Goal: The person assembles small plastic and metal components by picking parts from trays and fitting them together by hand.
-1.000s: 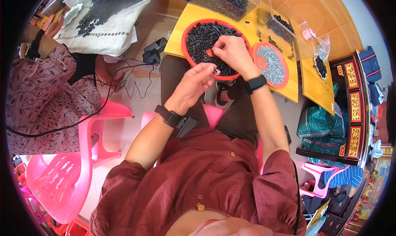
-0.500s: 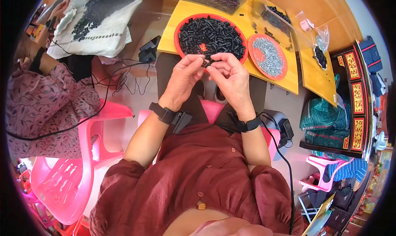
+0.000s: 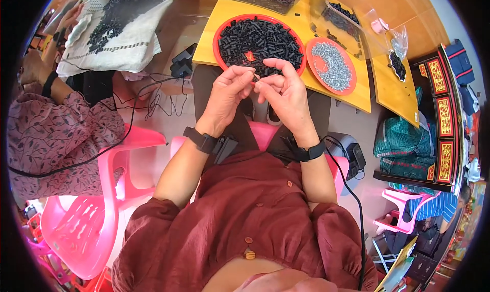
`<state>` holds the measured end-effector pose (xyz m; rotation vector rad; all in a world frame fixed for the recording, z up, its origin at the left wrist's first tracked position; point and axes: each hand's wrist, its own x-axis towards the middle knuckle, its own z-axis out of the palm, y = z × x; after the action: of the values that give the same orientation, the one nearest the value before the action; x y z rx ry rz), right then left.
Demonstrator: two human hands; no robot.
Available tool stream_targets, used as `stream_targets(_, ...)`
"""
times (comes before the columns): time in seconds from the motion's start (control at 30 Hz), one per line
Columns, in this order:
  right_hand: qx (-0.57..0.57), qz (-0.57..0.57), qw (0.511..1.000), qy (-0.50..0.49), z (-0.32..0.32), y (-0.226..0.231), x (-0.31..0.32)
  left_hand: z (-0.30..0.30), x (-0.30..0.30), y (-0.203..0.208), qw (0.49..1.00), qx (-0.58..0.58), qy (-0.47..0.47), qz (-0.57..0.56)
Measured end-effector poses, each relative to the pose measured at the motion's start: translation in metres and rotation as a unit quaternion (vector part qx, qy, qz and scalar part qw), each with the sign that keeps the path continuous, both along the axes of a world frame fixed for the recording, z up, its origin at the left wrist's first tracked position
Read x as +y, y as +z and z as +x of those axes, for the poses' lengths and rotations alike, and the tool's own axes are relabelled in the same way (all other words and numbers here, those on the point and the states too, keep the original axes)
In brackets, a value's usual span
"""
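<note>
My left hand (image 3: 228, 94) and my right hand (image 3: 287, 97) meet fingertip to fingertip at the near edge of a round red tray (image 3: 218, 49). Pinched between them is a small dark piece (image 3: 256, 78), mostly covered by the fingers; its exact kind does not show. My right index finger is raised and bent, while the thumb presses at the piece. Heaped in the tray are many short black plastic pieces (image 3: 260, 39), with a bare red patch showing. To its right, an orange-red plate (image 3: 343, 90) holds small silvery metal pieces (image 3: 334, 64), apart from both hands.
Clear plastic bins (image 3: 255, 0) with black pieces stand at the back of the yellow table (image 3: 208, 39). At left, a co-worker in a patterned garment (image 3: 61, 138) sits by a white cloth (image 3: 122, 54) bearing black pieces. A pink chair (image 3: 81, 225) and black cables (image 3: 135, 95) lie nearby.
My right index finger has lifted and spread from the pinch. Both hands stay together in almost the same place. The co-worker's arm at far left has shifted slightly.
</note>
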<state>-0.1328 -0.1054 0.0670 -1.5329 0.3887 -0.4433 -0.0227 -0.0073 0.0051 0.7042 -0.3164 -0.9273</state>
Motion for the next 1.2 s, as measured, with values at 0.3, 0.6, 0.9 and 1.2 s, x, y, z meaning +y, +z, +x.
stream_targets(0.3,-0.036,0.035,0.999,-0.004,0.003,-0.005,-0.001,0.003,-0.002,-0.002,1.000,-0.009,-0.015,-0.015)
stream_targets(0.6,-0.097,0.089,0.991,-0.037,0.004,-0.023,0.010,0.000,0.001,-0.001,0.997,-0.070,0.022,0.000)
stream_targets(0.9,-0.105,0.101,0.989,-0.025,-0.001,-0.024,0.006,-0.004,-0.001,0.008,0.995,-0.104,0.004,0.005)
stream_targets(1.2,-0.067,-0.160,0.984,-0.036,-0.009,-0.007,0.009,-0.003,0.001,0.009,0.994,-0.017,-0.089,-0.065)
